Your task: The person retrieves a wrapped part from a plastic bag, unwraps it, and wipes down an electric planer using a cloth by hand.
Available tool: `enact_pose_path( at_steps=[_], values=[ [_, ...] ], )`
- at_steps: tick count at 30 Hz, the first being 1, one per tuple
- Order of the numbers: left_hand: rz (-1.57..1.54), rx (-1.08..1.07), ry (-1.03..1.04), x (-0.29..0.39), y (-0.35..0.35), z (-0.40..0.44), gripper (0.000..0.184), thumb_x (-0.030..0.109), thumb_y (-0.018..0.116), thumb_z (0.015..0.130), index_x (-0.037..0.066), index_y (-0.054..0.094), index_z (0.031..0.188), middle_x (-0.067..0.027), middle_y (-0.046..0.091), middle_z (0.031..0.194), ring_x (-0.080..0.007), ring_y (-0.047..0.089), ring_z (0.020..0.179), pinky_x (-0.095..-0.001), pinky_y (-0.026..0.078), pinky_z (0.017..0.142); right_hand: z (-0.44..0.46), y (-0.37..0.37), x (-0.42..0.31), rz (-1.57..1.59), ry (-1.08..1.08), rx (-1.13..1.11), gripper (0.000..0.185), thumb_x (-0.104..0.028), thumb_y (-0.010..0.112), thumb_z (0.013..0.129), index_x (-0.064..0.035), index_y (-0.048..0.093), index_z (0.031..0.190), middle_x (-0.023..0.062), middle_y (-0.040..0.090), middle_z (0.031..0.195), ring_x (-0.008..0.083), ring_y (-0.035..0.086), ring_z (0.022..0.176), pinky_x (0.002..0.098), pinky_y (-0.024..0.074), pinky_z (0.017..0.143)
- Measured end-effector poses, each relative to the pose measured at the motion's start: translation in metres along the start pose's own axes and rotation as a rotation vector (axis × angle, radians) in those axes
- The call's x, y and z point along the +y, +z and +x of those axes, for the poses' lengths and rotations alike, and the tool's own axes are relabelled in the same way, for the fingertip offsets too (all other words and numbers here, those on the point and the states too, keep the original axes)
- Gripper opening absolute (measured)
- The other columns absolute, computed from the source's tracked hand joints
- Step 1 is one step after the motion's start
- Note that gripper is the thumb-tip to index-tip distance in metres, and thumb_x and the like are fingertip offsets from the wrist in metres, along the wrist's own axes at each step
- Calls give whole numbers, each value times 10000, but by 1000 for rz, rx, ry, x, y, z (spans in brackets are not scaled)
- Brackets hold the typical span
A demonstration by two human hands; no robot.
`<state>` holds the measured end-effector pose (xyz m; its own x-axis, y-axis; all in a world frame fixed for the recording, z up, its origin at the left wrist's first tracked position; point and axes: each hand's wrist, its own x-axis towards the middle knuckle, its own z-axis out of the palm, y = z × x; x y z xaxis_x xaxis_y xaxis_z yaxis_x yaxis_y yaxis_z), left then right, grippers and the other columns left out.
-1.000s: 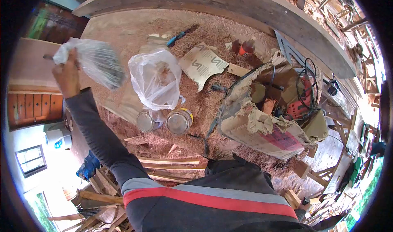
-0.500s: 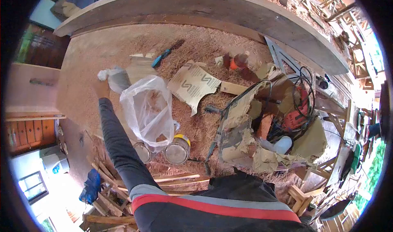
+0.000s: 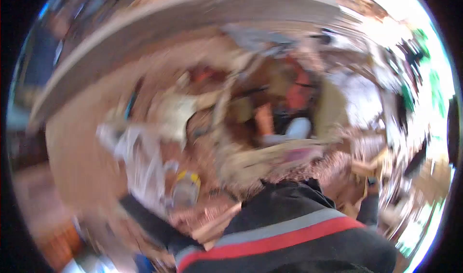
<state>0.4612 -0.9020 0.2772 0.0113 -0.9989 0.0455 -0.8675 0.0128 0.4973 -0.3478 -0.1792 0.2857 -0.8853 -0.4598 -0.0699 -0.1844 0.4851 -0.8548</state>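
Motion smears the view. My left arm reaches in at the lower left, and my left hand (image 3: pixel 112 188) is a blur left of the clear plastic bag (image 3: pixel 143 164); its fingers cannot be made out. A smaller greyish bag (image 3: pixel 110 138) lies against the clear bag's upper left side. Beside the clear bag stands a jar (image 3: pixel 186 188) with a yellow band. Far from these, my right hand (image 3: pixel 373 187) is small and blurred near some wood pieces, with something dark at it. The torn cardboard box (image 3: pixel 270 159) holds a red power tool (image 3: pixel 298 92) and a pale blue item (image 3: pixel 298 128).
A long plank (image 3: pixel 193 13) runs along the far edge of the sawdust-covered surface (image 3: pixel 72 143). A printed sheet (image 3: pixel 173 116) and a blue-handled tool (image 3: pixel 130 104) lie left of the box. Wood pieces (image 3: pixel 369 164) are at the right.
My view has swung right, so the objects appear farther left. My left hand held the greyish bag up earlier; that bag now lies by the clear bag. My right hand has come into view.
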Motion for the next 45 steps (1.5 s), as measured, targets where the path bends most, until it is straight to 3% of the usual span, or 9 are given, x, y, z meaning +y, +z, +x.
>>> enact_pose_path(
  at_steps=[1, 2, 4, 9, 11, 18, 25, 31, 45],
  values=[
    [-59, -14, 52, 27, 11, -7, 274, 112, 646, 869, -12, 670, 1112, -137, 705, 945, -247, 668, 807, -350, 515, 699, -15, 17, -10, -646, -331, 138, 174, -100, 619, 923, -10, 656, 1068, 67, 688, 990, 216, 655, 898, 349, 555, 815],
    [-107, -28, 97, 53, 21, -16, 274, 110, 645, 869, -12, 670, 1113, -134, 704, 944, -244, 666, 804, -348, 515, 698, 4, -3, 24, 218, 77, -40, 256, -218, 690, 885, -24, 668, 1051, 89, 696, 1014, 240, 654, 877, 367, 536, 823],
    [-182, -50, 201, 104, 39, -28, 273, 106, 642, 870, -12, 669, 1114, -129, 701, 941, -239, 662, 799, -345, 513, 696, -13, 33, -60, -1314, 47, 233, 326, -360, 615, 937, -55, 681, 1035, 119, 693, 996, 297, 638, 906, 399, 508, 806],
    [-272, -83, 452, 232, 59, -53, 271, 97, 636, 870, -12, 666, 1116, -116, 694, 936, -227, 652, 786, -336, 510, 691, 13, -13, 64, -689, -131, 665, 169, -187, 577, 957, -31, 631, 993, 95, 664, 852, 234, 653, 773, 421, 541, 738],
    [-305, -66, 519, 278, 59, -67, 270, 93, 634, 870, -12, 665, 1117, -111, 692, 934, -222, 648, 780, -332, 509, 689, 21, -12, 28, 582, 399, 875, 144, -149, 572, 940, -20, 630, 966, 95, 643, 783, 243, 628, 650, 438, 549, 627],
    [-516, 141, 670, 470, 52, -162, 268, 79, 625, 871, -11, 662, 1121, -93, 682, 926, -204, 633, 762, -320, 505, 681, -17, -78, 39, 1146, 413, 720, 167, -124, 513, 956, 0, 624, 943, 98, 632, 794, 248, 646, 654, 429, 574, 655],
    [-881, 194, 916, 694, 88, -337, 268, 65, 616, 871, -11, 658, 1124, -75, 673, 919, -186, 619, 744, -307, 501, 674, -57, -234, 144, 1098, 473, 899, 166, -126, 499, 959, -36, 620, 890, 57, 632, 763, 209, 619, 634, 374, 534, 632],
    [-676, -879, 1274, 902, 201, -545, 258, 17, 562, 892, -13, 642, 1136, -25, 624, 958, -132, 559, 747, -270, 482, 675, -120, -290, 176, 1120, 437, 1076, 197, -167, 536, 955, -19, 666, 966, 27, 621, 780, 159, 601, 669, 332, 504, 627],
    [-446, -734, 1298, 1207, 631, -767, 309, 143, 576, 884, -43, 656, 1117, -230, 691, 915, -300, 678, 810, -387, 517, 720, -194, -351, 339, 1221, 599, 1783, 124, -140, 591, 952, -59, 674, 908, 1, 644, 856, 151, 614, 756, 321, 484, 724]
  ],
)
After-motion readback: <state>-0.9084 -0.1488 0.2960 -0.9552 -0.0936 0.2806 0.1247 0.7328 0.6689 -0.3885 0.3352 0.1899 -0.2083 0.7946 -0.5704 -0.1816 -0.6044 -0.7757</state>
